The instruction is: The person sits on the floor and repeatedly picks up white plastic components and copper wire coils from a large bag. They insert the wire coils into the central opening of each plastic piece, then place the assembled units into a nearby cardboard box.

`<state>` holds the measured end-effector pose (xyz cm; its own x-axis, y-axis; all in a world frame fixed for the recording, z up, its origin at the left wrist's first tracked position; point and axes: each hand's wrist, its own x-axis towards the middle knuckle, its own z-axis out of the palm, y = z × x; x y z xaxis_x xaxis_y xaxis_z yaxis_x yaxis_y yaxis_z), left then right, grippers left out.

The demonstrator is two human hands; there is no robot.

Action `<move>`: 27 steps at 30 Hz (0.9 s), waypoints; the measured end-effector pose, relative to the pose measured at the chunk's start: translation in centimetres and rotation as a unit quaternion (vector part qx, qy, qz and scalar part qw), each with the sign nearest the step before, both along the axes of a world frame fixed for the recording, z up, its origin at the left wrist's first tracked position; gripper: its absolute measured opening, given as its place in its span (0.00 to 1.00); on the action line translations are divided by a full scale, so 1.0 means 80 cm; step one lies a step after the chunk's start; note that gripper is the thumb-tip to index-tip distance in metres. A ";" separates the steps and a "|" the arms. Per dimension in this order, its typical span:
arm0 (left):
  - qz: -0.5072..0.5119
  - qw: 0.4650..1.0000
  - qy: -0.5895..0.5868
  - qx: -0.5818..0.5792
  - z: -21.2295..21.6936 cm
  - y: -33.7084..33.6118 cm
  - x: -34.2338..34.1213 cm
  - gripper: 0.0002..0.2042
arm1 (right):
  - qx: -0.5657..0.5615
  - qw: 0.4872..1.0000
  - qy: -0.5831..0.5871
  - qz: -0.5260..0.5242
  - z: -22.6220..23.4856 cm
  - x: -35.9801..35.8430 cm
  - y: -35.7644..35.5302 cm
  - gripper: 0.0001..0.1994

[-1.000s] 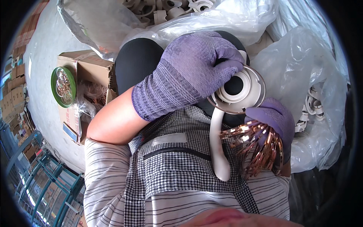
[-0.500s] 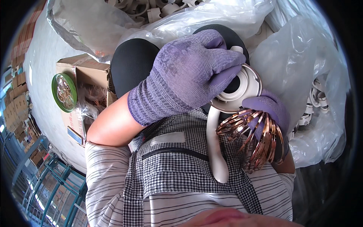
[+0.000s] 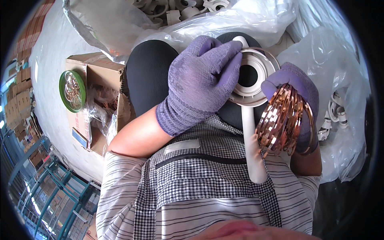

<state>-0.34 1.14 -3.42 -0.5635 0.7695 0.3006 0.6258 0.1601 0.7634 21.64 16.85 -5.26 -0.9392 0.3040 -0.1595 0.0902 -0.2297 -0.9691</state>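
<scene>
My left hand (image 3: pixel 202 78), in a purple knit glove, pinches the left rim of a white round plastic part (image 3: pixel 262 74), shaped like a shower head with a long handle and a central hole. The part lies over my knee, its handle (image 3: pixel 255 160) pointing toward my apron. A thin copper-coloured ring (image 3: pixel 277 60) runs along the rim, standing slightly off it at the upper right. My right hand (image 3: pixel 298 82), also gloved, is closed around a hanging bunch of copper-coloured rings (image 3: pixel 280 120), its thumb beside the part's right edge.
To the left, a cardboard box (image 3: pixel 105 76) holds plastic wrapping and copper-coloured pieces; a green round dish (image 3: pixel 83 90) of rings sits on its edge. Clear plastic bags (image 3: pixel 240 20) with white plastic parts (image 3: pixel 176 16) lie ahead, another bag (image 3: pixel 320 52) with parts to the right.
My left fingers have shifted from across the white part to its left rim, uncovering the central hole. My right hand has moved up and right, its rings hanging closer together.
</scene>
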 end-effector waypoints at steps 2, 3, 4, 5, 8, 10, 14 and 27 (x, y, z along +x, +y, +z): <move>0.001 1.000 -0.025 0.009 -0.003 -0.005 0.000 0.13 | 0.127 0.992 -0.001 -0.006 0.027 -0.024 -0.004 0.22; -0.010 1.000 -0.018 0.018 -0.004 -0.007 0.000 0.14 | 0.134 0.989 -0.045 -0.035 0.024 -0.023 -0.011 0.23; -0.021 1.000 -0.013 0.014 -0.002 -0.008 -0.001 0.14 | 0.138 0.984 -0.089 -0.063 0.022 -0.023 -0.017 0.24; -0.034 0.999 -0.012 0.011 -0.003 -0.009 -0.002 0.15 | 0.122 0.980 -0.114 -0.105 0.030 -0.036 -0.034 0.27; -0.067 0.997 -0.016 0.022 -0.009 -0.008 -0.006 0.15 | 0.131 0.968 -0.090 -0.195 0.063 -0.075 -0.070 0.33; -0.077 0.996 -0.034 0.011 -0.003 -0.007 -0.006 0.16 | 0.137 0.968 -0.064 -0.199 0.064 -0.084 -0.070 0.33; -0.106 0.992 -0.068 -0.007 -0.002 -0.008 -0.011 0.15 | 0.116 0.977 -0.046 -0.174 0.046 -0.076 -0.063 0.32; -0.318 0.924 -0.209 0.031 -0.024 -0.012 -0.059 0.22 | 0.095 0.982 -0.043 -0.156 0.038 -0.070 -0.072 0.30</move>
<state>-5.06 0.14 -5.32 -0.0799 0.9736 0.2140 0.2256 -0.1914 0.9552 16.08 11.12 -2.24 -0.7812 0.6067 -0.1469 0.1272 -0.0756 -0.9890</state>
